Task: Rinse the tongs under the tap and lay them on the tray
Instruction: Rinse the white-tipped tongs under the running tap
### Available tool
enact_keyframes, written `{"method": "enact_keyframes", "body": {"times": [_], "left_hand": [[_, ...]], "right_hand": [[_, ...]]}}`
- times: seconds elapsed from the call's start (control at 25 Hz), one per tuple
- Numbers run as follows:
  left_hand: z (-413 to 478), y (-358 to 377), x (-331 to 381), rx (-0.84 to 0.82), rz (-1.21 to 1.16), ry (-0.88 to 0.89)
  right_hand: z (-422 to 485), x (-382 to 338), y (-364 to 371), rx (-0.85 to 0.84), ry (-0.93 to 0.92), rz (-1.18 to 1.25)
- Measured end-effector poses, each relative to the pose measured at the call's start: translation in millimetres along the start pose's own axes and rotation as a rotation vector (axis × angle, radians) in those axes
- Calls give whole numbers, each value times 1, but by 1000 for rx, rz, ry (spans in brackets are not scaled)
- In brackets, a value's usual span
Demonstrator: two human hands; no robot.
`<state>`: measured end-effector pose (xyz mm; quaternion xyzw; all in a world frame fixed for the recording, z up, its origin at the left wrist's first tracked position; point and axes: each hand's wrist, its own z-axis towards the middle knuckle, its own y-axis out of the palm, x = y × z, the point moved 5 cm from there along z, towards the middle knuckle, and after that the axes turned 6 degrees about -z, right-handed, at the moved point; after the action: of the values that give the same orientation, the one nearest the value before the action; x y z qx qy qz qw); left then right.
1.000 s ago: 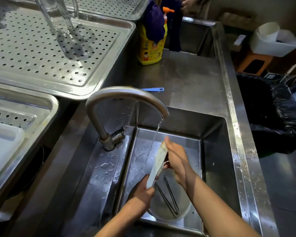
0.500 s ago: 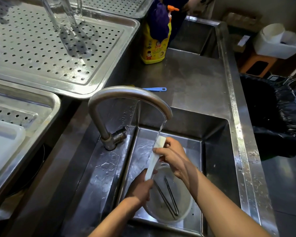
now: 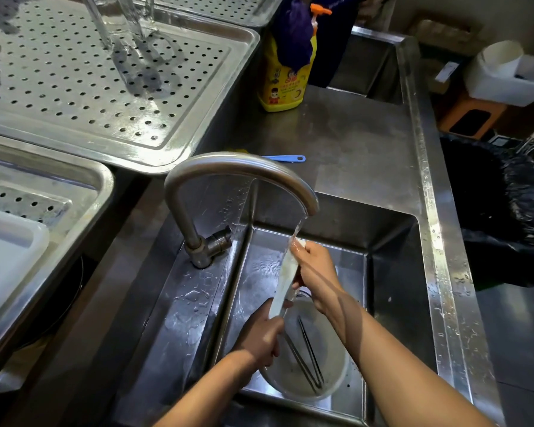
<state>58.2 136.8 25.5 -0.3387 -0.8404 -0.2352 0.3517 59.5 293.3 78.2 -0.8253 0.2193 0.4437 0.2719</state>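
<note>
Tongs (image 3: 283,283): pale, held upright and tilted over the sink (image 3: 392,272), upper end in the stream from the tap (image 3: 238,167). Right hand (image 3: 313,274): fingers closed round the upper part. Left hand (image 3: 261,335): fingers closed round the lower end. Below: white bowl (image 3: 336,383) holding metal tweezers (image 3: 305,359). Beyond, left: perforated tray (image 3: 179,124); yellow detergent bottle (image 3: 282,87) on worktop (image 3: 352,143)
</note>
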Motion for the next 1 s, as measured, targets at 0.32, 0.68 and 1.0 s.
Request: {"method": "enact_keyframes", "body": {"times": [0.32,0.68,1.0], "left_hand": [[-2,2,7,-17,-45,29],[-3,3,7,-47,-58,18],[4,1,12,-49,-28,47]], "right_hand": [[-3,2,6,89,6,48],[-3,-11,-4,60,-6,8],[-15,-5,0,37,-12,-68]]}}
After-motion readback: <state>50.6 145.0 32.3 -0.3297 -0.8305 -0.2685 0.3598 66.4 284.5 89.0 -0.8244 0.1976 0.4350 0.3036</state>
